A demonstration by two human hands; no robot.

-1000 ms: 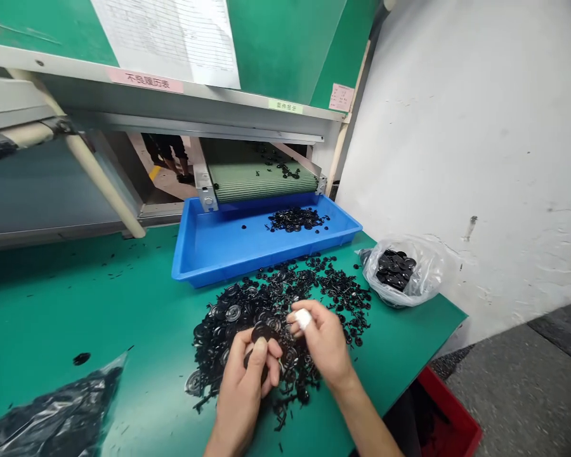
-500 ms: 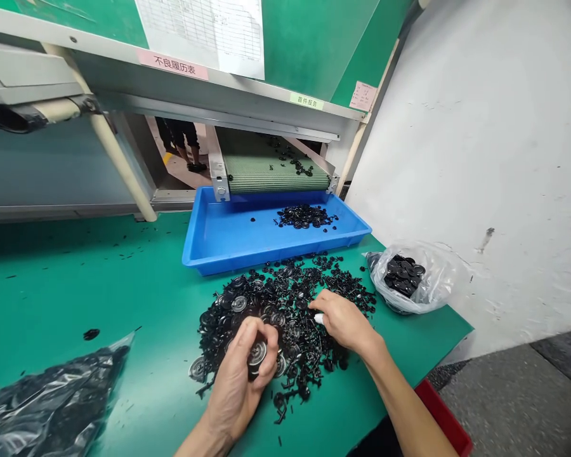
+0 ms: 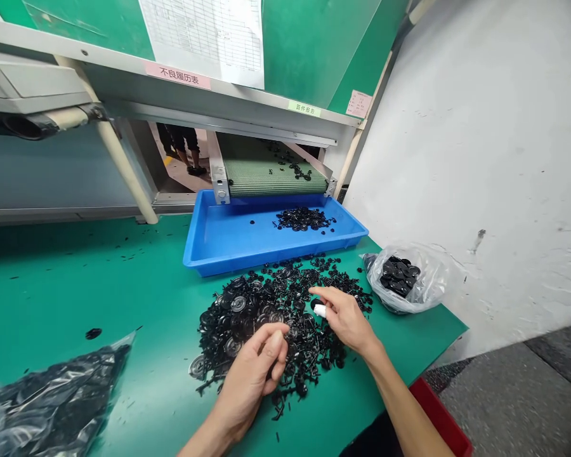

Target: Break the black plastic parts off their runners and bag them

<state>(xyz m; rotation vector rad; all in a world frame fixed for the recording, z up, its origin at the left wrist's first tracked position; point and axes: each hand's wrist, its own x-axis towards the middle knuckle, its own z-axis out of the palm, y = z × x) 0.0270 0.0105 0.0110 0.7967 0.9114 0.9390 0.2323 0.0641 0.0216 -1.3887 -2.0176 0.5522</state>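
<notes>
My left hand [image 3: 259, 371] is closed over the near side of a heap of black plastic parts [image 3: 238, 304], its fingers curled toward the thumb. Whatever lies inside it is mostly hidden; only something dark shows between the fingers. On the heap's right side, my right hand [image 3: 346, 320] has a small round black disc [image 3: 316, 304] at its fingertips, gripped beside a white finger covering [image 3: 320, 311]. Its index finger reaches out over the heap. Ringed discs make up much of the heap's left part, and small stemmed pieces its right part.
A blue tray [image 3: 219, 257] with more black parts stands beneath the green conveyor belt [image 3: 276, 184]. At the right, an opened clear bag [image 3: 428, 285] holds black discs. A filled plastic bag [image 3: 61, 400] lies front left. A red bin [image 3: 438, 416] sits below the table edge.
My left hand, which showed black discs between its fingers, has closed further and hides them. My right hand moved right over the heap and now has a black disc at its fingertips.
</notes>
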